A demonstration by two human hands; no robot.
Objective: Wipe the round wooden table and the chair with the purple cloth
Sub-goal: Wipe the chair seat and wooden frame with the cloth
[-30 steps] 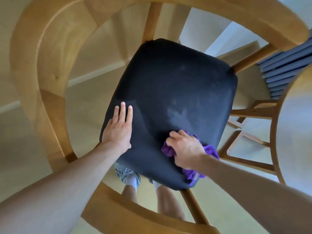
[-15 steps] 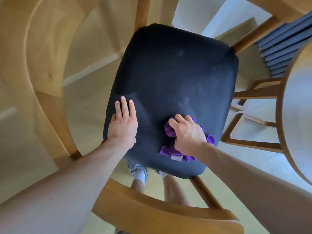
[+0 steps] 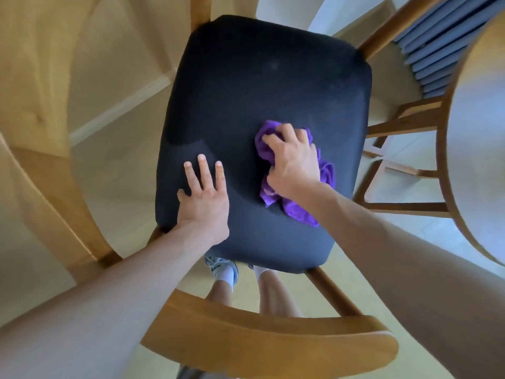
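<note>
1. A view from above onto a chair [image 3: 273, 348] with a curved wooden back rail and a dark padded seat [image 3: 262, 86]. The person leans over the back rail, both bare arms reaching down to the seat.
2. The right hand [image 3: 293, 162] is closed on the bunched purple cloth [image 3: 326, 173], pressing it onto the seat just right of the seat's middle. Cloth spills out past the fingers toward the seat's right and near sides.
3. The left hand [image 3: 203, 198] lies flat and open on the seat, fingers spread, holding nothing, near the seat's left near corner. It looks to be steadying the chair.
4. The two hands are apart, the left one nearer the person than the right.
5. The round table [image 3: 448, 160] shows only as a curved wooden edge, right of the seat and well apart from the cloth.
6. Progress, as a judgement: the seat wipe is under way. The far half of the seat shows faint pale marks and likely needs a pass yet. The wooden frame and back rail look to remain. Whether the table is already wiped cannot be told from here.
</note>
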